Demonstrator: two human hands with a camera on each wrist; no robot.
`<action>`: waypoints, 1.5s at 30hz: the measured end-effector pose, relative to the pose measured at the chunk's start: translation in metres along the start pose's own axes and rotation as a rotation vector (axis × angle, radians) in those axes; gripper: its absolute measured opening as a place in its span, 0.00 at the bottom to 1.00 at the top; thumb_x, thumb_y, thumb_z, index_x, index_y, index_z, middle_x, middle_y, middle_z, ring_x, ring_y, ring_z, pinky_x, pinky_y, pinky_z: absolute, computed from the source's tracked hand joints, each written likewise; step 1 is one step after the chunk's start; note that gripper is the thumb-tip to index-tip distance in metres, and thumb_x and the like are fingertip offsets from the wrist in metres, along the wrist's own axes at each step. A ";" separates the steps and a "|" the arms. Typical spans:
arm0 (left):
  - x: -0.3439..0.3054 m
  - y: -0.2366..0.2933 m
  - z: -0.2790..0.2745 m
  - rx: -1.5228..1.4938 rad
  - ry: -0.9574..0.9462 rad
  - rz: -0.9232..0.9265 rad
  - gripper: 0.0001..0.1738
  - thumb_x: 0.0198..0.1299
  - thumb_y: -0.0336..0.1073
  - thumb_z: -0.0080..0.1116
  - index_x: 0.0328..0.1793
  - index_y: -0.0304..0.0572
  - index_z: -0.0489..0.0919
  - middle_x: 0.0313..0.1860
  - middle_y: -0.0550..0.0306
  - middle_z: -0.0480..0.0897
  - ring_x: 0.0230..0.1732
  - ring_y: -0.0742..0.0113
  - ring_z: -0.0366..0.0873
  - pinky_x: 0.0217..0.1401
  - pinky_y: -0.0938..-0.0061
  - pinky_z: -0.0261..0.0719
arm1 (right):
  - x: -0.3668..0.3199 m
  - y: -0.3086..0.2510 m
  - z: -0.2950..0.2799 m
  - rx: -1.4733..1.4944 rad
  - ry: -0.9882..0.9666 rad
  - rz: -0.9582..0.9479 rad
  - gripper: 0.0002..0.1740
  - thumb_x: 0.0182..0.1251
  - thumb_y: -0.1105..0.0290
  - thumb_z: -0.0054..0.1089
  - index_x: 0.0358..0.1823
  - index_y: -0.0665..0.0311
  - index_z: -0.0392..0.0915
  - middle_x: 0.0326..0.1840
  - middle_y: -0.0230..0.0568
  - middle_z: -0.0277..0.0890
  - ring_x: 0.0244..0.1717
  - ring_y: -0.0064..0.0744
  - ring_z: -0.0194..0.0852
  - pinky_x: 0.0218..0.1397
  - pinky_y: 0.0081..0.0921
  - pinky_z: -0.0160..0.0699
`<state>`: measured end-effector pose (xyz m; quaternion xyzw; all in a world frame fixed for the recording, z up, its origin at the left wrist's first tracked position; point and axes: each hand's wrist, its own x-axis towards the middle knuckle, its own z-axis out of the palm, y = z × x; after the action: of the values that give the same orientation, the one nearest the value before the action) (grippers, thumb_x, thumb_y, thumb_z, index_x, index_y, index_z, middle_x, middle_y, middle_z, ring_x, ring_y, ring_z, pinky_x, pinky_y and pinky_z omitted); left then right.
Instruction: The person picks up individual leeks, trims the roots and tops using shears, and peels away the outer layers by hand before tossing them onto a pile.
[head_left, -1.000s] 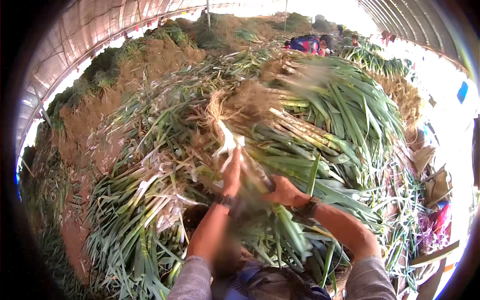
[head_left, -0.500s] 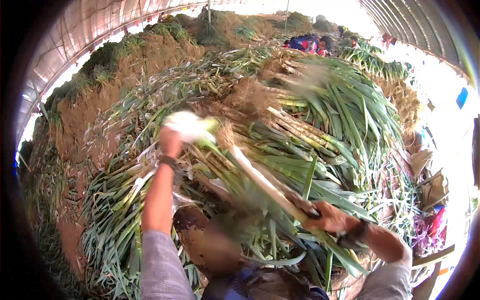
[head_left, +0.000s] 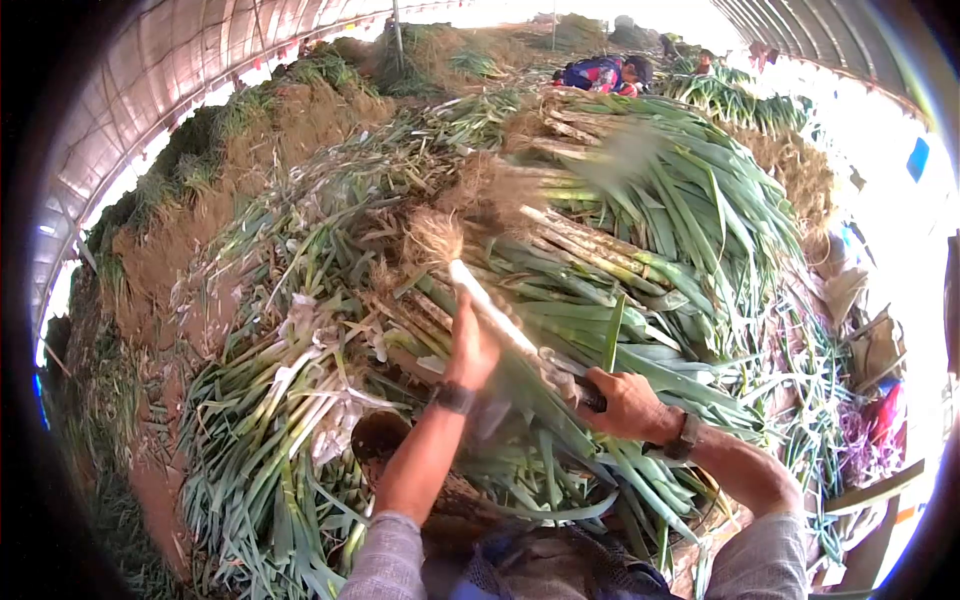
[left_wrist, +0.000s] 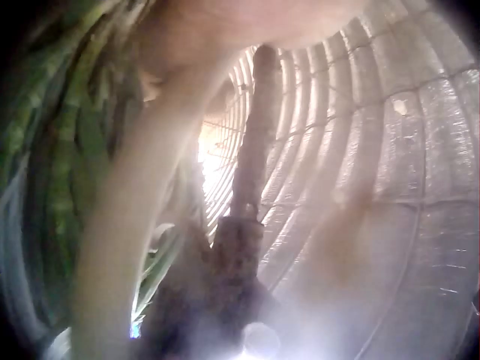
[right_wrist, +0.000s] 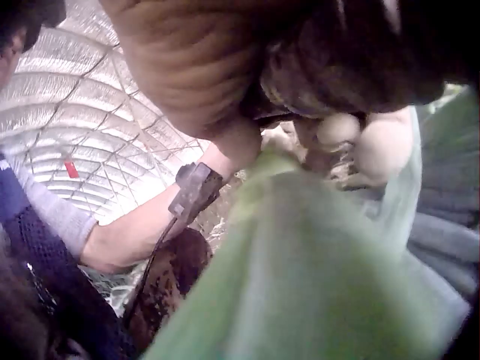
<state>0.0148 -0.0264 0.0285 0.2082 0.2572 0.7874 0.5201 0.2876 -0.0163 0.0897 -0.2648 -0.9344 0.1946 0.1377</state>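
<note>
A long leek (head_left: 490, 305) with a bare white shaft slants between my two hands, its brown roots (head_left: 435, 238) at the upper left end. Around the shaft, just below the roots, is my left hand (head_left: 475, 345); the pale shaft (left_wrist: 120, 225) runs down from it, blurred, in the left wrist view. My right hand (head_left: 625, 405) grips the leek's lower part together with a dark, dirt-caked tool (head_left: 590, 393). That tool's narrow rod (left_wrist: 255, 135) points toward my left hand. Broad green leaves (right_wrist: 315, 262) pass close under my right hand.
Untrimmed leeks (head_left: 600, 250) lie heaped ahead and to the right. White-shafted leeks (head_left: 280, 420) are piled at the left, near loose pale skins (head_left: 335, 430). A rust-mottled brown object (head_left: 378, 435) stands by my left forearm. Another person (head_left: 600, 75) bends over farther back.
Half a second ago my left hand was out to the left with a blurred white thing; now it is back on the shaft. My right hand has moved slightly up and left with the leek.
</note>
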 end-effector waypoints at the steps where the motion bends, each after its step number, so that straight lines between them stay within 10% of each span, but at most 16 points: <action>1: -0.003 0.003 0.012 -0.074 0.146 0.029 0.31 0.67 0.71 0.46 0.45 0.50 0.71 0.29 0.64 0.72 0.32 0.68 0.73 0.38 0.65 0.77 | -0.002 0.003 -0.002 -0.037 -0.016 0.001 0.21 0.62 0.54 0.63 0.46 0.62 0.74 0.29 0.53 0.81 0.31 0.58 0.81 0.34 0.49 0.79; 8: 0.008 0.017 0.009 -0.042 0.015 -0.209 0.35 0.72 0.70 0.35 0.37 0.46 0.74 0.23 0.67 0.69 0.23 0.74 0.66 0.22 0.72 0.66 | 0.003 0.012 -0.021 -0.191 0.102 -0.112 0.20 0.62 0.55 0.66 0.43 0.64 0.74 0.27 0.50 0.79 0.29 0.56 0.78 0.31 0.48 0.73; 15: 0.009 0.028 0.009 -0.102 0.111 -0.030 0.18 0.73 0.51 0.51 0.55 0.47 0.76 0.35 0.62 0.79 0.34 0.70 0.76 0.36 0.68 0.80 | 0.029 0.007 -0.023 -0.201 0.126 -0.101 0.19 0.63 0.56 0.65 0.40 0.65 0.71 0.25 0.50 0.77 0.26 0.57 0.77 0.29 0.48 0.72; 28: 0.029 0.090 0.025 -0.040 0.039 0.171 0.15 0.74 0.47 0.48 0.50 0.46 0.78 0.35 0.55 0.83 0.35 0.63 0.82 0.43 0.62 0.84 | 0.026 0.013 -0.044 -0.115 0.062 0.026 0.19 0.60 0.58 0.67 0.42 0.65 0.77 0.25 0.53 0.78 0.29 0.58 0.78 0.33 0.48 0.74; 35: -0.017 -0.024 -0.030 0.235 0.372 -0.014 0.15 0.68 0.49 0.60 0.45 0.48 0.73 0.27 0.63 0.73 0.29 0.66 0.73 0.33 0.63 0.79 | -0.019 0.035 -0.029 -0.038 0.007 0.011 0.19 0.58 0.59 0.68 0.42 0.66 0.77 0.24 0.51 0.77 0.27 0.57 0.78 0.32 0.46 0.75; 41: 0.010 0.105 -0.048 0.131 0.372 0.365 0.14 0.74 0.49 0.51 0.41 0.50 0.71 0.28 0.62 0.71 0.27 0.69 0.70 0.34 0.63 0.80 | -0.066 0.032 -0.037 -0.103 -0.354 0.142 0.19 0.57 0.58 0.67 0.44 0.65 0.78 0.25 0.50 0.80 0.29 0.56 0.80 0.33 0.47 0.76; 44: 0.015 0.228 -0.080 0.283 -0.005 0.435 0.15 0.69 0.53 0.57 0.41 0.53 0.73 0.28 0.64 0.73 0.27 0.70 0.70 0.35 0.65 0.77 | -0.083 0.054 -0.022 -0.106 -0.189 0.106 0.20 0.57 0.57 0.67 0.44 0.65 0.78 0.27 0.52 0.80 0.32 0.56 0.81 0.37 0.49 0.77; 45: 0.007 0.258 -0.064 0.379 0.242 0.601 0.17 0.67 0.55 0.60 0.39 0.53 0.73 0.27 0.65 0.73 0.27 0.70 0.71 0.35 0.64 0.77 | -0.084 0.059 -0.019 -0.116 -0.218 0.143 0.20 0.57 0.56 0.66 0.44 0.65 0.78 0.28 0.53 0.81 0.35 0.58 0.80 0.40 0.50 0.77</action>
<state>-0.2096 -0.1160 0.1398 0.2724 0.3853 0.8623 0.1836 0.3891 -0.0104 0.0676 -0.3154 -0.9322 0.1772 0.0057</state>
